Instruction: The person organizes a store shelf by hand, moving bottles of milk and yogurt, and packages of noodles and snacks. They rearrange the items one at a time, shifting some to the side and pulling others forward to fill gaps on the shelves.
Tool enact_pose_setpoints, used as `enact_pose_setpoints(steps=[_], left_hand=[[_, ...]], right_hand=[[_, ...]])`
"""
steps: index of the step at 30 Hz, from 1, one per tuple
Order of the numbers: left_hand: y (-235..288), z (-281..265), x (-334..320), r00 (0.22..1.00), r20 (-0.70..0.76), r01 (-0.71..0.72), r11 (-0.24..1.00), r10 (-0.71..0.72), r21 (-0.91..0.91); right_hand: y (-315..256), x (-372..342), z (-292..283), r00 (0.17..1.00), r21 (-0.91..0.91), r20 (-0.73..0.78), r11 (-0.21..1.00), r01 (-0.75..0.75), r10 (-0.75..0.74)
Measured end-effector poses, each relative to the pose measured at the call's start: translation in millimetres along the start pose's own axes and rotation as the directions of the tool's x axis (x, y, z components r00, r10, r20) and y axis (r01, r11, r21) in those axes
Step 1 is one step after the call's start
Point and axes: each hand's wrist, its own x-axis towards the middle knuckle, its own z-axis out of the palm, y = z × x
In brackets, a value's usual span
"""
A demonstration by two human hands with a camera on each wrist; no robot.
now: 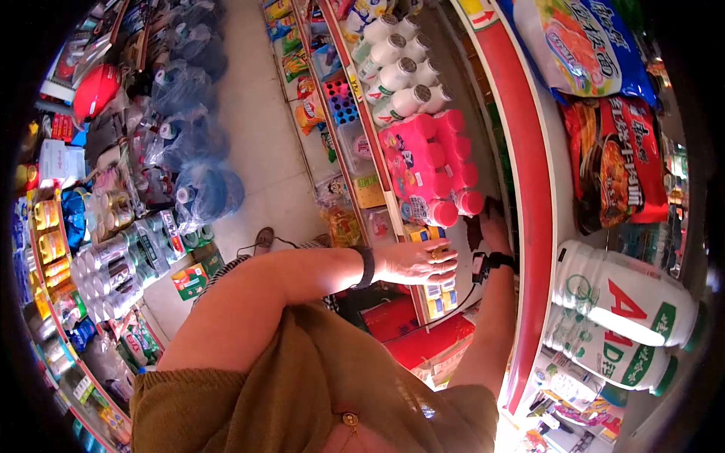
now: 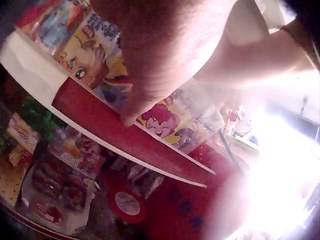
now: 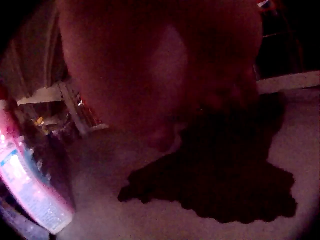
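In the head view, my left hand [image 1: 419,262] reaches across a shelf edge, its fingers extended beside small yellow-and-blue packs [image 1: 436,302]. The left wrist view shows this hand [image 2: 165,55] with a fingertip at the red edge strip [image 2: 120,132], in front of cartoon-printed packs [image 2: 160,120]. Deeper on the shelf, my right hand [image 1: 495,232] is at a dark cloth [image 1: 473,232]. In the right wrist view, the hand [image 3: 160,65] holds the dark cloth [image 3: 230,175] against the pale shelf surface [image 3: 110,200]; its fingertips are mostly hidden.
Pink shrink-wrapped bottles [image 1: 430,162] and white bottles [image 1: 389,79] stand beyond my hands. A red-edged shelf [image 1: 529,151] runs along the right, with noodle packs [image 1: 619,158] and large white bottles [image 1: 627,302]. Wrapped water jugs [image 1: 208,192] line the aisle floor [image 1: 260,143] at left.
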Motion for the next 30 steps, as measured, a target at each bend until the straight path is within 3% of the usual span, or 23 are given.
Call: enact_pose_setpoints(steps=[3,6,10,12,13,15,18,19,20,21,22,23,24,26,27,28,29,30], left_hand=[[-1,-1,0,1.000,0.014,0.004,0.999,-0.004,-0.034],[-3,-1,-1,1.000,0.004,-0.007,1.000,0.008,-0.019],[-1,-4,1,1.000,0.000,-0.004,0.999,0.004,-0.054],[-1,-5,2,1.000,0.009,0.008,1.000,-0.008,-0.020],[-1,-3,2,1.000,-0.001,0.009,1.000,-0.009,-0.001],[-1,-6,1,1.000,0.000,0.002,1.000,-0.002,-0.001],[-2,-3,3,1.000,-0.002,-0.006,0.999,0.006,0.043],[-1,-3,3,1.000,-0.008,-0.001,0.999,0.001,0.036],[0,-2,3,1.000,-0.015,0.004,0.999,-0.004,0.032],[0,0,4,1.000,-0.014,0.001,1.000,-0.001,0.020],[-1,4,4,0.997,-0.078,0.004,1.000,-0.004,0.005],[-1,7,4,0.995,-0.099,0.007,1.000,-0.008,-0.012],[0,8,3,0.993,-0.117,0.010,1.000,-0.013,-0.027],[0,4,4,0.991,-0.131,0.017,0.999,-0.021,-0.036],[-1,3,5,0.991,-0.128,0.020,0.999,-0.025,-0.038],[-2,2,4,0.992,-0.121,0.027,0.999,-0.032,-0.037],[-3,-1,4,0.992,-0.124,0.022,0.999,-0.026,-0.027],[-3,-2,4,0.992,-0.122,0.028,0.999,-0.031,-0.023]], right_hand=[[18,38,23,0.993,-0.065,-0.058,0.993,0.099,-0.102],[27,45,29,0.981,-0.013,-0.079,0.984,0.178,-0.179],[-2,6,12,0.999,-0.035,-0.032,0.999,0.009,-0.010],[-12,-18,4,0.966,0.070,-0.162,0.974,0.216,-0.202],[-8,-25,2,0.967,0.066,-0.164,0.976,0.208,-0.195],[6,-44,4,0.992,-0.042,0.004,0.991,-0.127,0.127],[23,-73,13,0.986,-0.202,0.046,0.968,-0.151,0.163],[41,-77,25,0.971,-0.594,0.236,0.796,0.117,0.033],[20,-90,15,0.971,-0.599,0.233,0.794,0.102,0.051],[-28,-109,-3,0.955,-0.173,0.275,0.983,-0.066,0.113],[-54,-123,-14,0.933,0.286,0.329,0.926,-0.247,0.147],[1,-124,25,0.905,-0.266,0.087,0.866,0.423,-0.416],[-1,-134,25,0.911,-0.270,0.086,0.871,0.411,-0.403],[-34,-153,20,0.921,0.096,0.286,0.964,0.248,-0.266],[-68,-162,1,0.938,0.242,0.257,0.955,0.172,-0.234],[-48,-156,16,0.938,0.240,0.257,0.955,0.173,-0.234],[-15,-146,44,0.904,0.024,0.173,0.919,0.392,-0.390],[4,-138,59,0.826,-0.206,0.126,0.800,0.564,-0.550]])
